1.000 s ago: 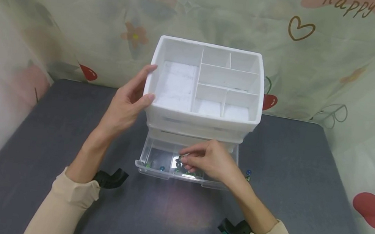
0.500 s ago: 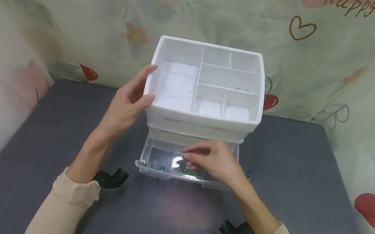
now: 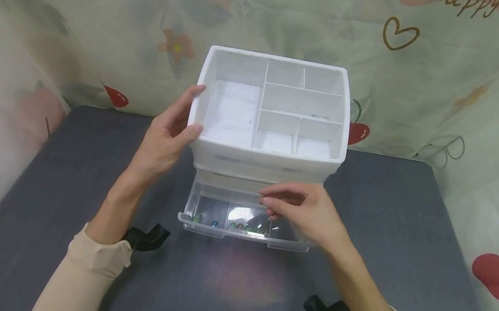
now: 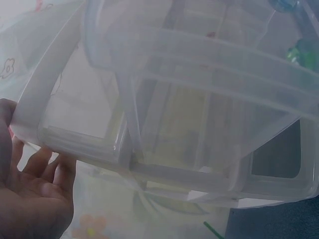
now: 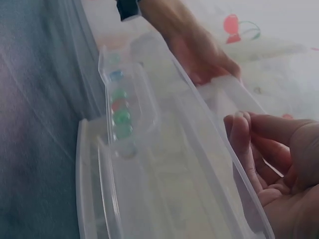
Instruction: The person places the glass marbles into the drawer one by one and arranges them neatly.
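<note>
The marbles [image 5: 121,117] lie in the clear drawer [image 3: 212,205], in a row along its front wall; green, blue and reddish ones are distinguishable. The drawer stands pulled out below the white storage unit [image 3: 267,156], its front lip projecting toward the person. Open room lies above the drawer, between the front lip and the front of the unit. Worktop [image 3: 57,206] surface extends to the left, right and front of the assembly.

The right hand [image 3: 309,210] is positioned over the right portion of the drawer. Its grip is narrow and relaxed, thumb close to index finger. The marbles are to the left of this grip and nearer the person. The left hand [image 3: 164,136] grips the left side of the storage unit, thumb on the front corner of the rim, index finger farther back.

The upper tray [image 3: 233,108] of the unit is divided into one large left compartment and five smaller ones at right: two rear, one wide middle, two front. A printed curtain [image 3: 107,34] hangs behind the worktop. Each wrist carries a black mount [image 3: 147,237].
</note>
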{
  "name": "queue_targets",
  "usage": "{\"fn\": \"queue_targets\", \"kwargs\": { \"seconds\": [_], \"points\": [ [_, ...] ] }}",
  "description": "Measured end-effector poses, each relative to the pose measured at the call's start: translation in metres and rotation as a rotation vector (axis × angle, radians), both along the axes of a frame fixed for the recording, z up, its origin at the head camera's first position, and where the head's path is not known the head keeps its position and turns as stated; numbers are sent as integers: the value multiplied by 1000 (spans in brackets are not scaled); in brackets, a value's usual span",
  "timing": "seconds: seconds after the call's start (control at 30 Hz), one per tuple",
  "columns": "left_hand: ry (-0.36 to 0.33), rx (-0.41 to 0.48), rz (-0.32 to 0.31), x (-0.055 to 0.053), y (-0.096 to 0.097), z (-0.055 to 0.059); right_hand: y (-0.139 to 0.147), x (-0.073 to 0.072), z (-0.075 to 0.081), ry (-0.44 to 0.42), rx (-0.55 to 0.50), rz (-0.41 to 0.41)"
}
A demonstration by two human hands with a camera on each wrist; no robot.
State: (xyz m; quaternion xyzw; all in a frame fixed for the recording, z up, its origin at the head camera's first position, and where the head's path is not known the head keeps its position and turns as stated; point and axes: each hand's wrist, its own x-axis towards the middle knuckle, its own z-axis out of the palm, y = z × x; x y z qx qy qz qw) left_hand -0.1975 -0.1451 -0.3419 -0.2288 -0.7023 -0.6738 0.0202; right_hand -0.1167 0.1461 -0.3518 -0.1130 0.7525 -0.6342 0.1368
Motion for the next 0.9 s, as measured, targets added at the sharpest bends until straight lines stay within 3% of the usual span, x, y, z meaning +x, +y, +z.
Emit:
{"fn": "queue_targets", "kwargs": {
  "seconds": [0.63,0.9],
  "points": [
    [12,22,-6,-1,1,-2,49,7,-8,81,17,-70],
    [12,8,2,-1,1,-2,69,11,-14,90,81,-154]
  ]
}}
